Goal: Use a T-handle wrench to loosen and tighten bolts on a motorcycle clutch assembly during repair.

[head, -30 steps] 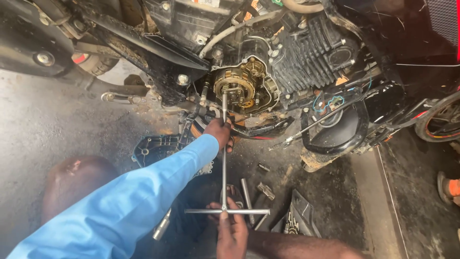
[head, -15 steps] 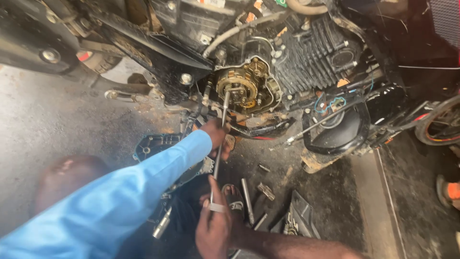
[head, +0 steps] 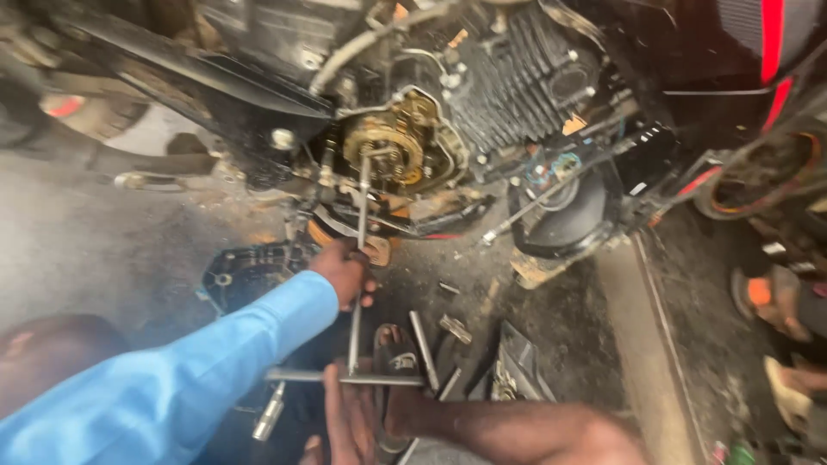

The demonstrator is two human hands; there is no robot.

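The left hand (head: 346, 274), at the centre of the frame, is closed around the shaft of a T-handle wrench (head: 357, 284), whose tip is seated in the exposed clutch assembly (head: 392, 148) of the engine (head: 482, 95) above. The right hand (head: 349, 418), at the lower centre, is laid against the crossbar with fingers loosely curled; its grip is partly cut off by the frame edge. A loose socket (head: 269, 413) lies on the floor (head: 103, 250), blurred.

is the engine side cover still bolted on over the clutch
No, the clutch sits exposed in the open engine, with the T-handle wrench reaching up to it.
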